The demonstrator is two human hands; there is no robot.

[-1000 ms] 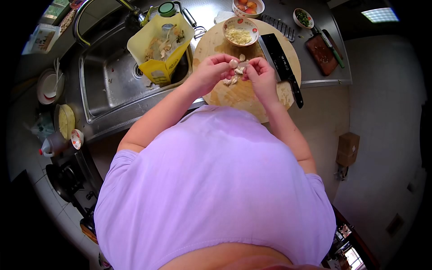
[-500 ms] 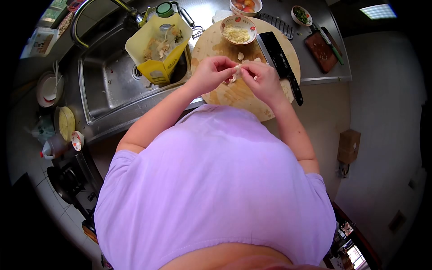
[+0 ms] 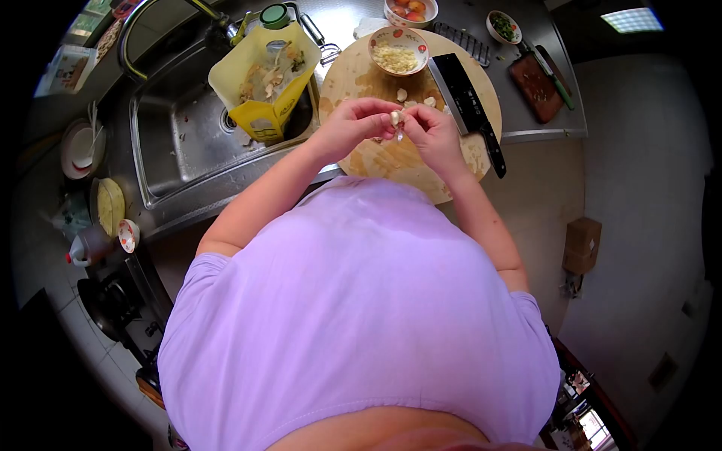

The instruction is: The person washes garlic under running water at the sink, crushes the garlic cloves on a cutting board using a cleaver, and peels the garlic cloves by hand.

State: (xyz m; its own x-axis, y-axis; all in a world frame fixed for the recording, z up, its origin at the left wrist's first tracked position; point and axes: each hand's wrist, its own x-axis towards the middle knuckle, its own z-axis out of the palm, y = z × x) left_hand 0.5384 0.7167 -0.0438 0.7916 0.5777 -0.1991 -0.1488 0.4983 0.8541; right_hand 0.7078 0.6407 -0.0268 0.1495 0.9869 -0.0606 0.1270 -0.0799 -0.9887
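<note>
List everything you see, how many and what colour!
Chopping board: one, pale wood, top centre
Garlic clove: one, whitish, over board
Loose cloves: several, whitish, on board
Cleaver: one, black, board's right
Chopped-bits bowl: one, patterned white, on board
Fruit bowl: one, white, top centre
Rack: one, dark, beyond cleaver
Greens bowl: one, white, top right
Small board: one, brown, top right
Knife: one, green-handled, by small board
Sink: one, silver, top left
Tap: one, metallic, over sink
Bag: one, yellow, at sink
Lid: one, green, beyond bag
Clutter: several, mixed, left side
Box: one, brown, right
Shirt: one, lilac, bottom
Left hand: one, at clove
Right hand: one, at clove
</note>
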